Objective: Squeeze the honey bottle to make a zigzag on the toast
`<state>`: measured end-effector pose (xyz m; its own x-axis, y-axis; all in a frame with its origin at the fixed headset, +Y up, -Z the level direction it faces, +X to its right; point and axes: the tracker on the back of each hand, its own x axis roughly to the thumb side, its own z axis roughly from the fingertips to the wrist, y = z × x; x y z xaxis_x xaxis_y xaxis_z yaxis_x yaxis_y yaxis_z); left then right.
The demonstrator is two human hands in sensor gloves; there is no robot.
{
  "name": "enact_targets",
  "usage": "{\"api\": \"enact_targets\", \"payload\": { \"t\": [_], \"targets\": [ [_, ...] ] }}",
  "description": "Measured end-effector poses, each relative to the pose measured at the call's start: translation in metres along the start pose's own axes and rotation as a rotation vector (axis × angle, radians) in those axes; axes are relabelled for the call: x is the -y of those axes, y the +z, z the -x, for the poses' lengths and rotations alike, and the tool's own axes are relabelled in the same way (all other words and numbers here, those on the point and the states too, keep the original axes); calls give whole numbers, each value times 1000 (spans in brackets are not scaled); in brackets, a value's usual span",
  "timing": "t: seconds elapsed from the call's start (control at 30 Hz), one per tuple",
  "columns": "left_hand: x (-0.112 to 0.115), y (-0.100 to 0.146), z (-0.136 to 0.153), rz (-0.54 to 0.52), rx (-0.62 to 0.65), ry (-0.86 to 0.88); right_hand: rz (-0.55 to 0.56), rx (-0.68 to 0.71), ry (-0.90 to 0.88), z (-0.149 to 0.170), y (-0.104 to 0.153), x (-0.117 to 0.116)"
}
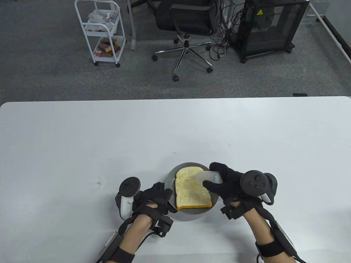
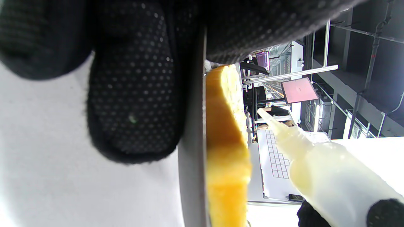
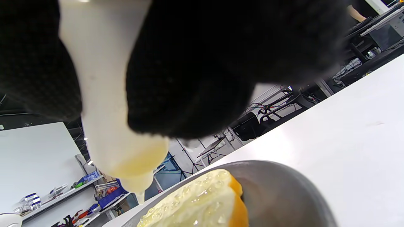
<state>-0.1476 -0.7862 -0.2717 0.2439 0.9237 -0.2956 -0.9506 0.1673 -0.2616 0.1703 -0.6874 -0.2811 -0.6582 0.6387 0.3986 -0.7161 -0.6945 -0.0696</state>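
Bottle [image 1: 209, 177] over toast [image 1: 192, 191] (plate [image 1: 170, 178] beneath)

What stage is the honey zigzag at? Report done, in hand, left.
Done: glossy honey already covers much of the toast on the plate. In hand: the right hand holds the honey bottle tilted, nozzle over the toast; the left hand grips the plate rim. Left: finishing the lines, setting the bottle down.

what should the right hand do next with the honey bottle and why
Probably keep squeezing while sweeping the nozzle sideways across the toast. The right hand grips the honey bottle tilted, tip down over the slice, which already glistens with honey. The left hand holds the rim of the plate, so the plate should stay put.
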Motion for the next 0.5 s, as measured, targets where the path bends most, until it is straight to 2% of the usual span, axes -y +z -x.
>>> {"api": "enact_targets", "payload": {
  "t": [0.5],
  "targets": [
    [1,0,0,2,-2,-2,-25,16,-3,-9,-6,-12]
  ]
}}
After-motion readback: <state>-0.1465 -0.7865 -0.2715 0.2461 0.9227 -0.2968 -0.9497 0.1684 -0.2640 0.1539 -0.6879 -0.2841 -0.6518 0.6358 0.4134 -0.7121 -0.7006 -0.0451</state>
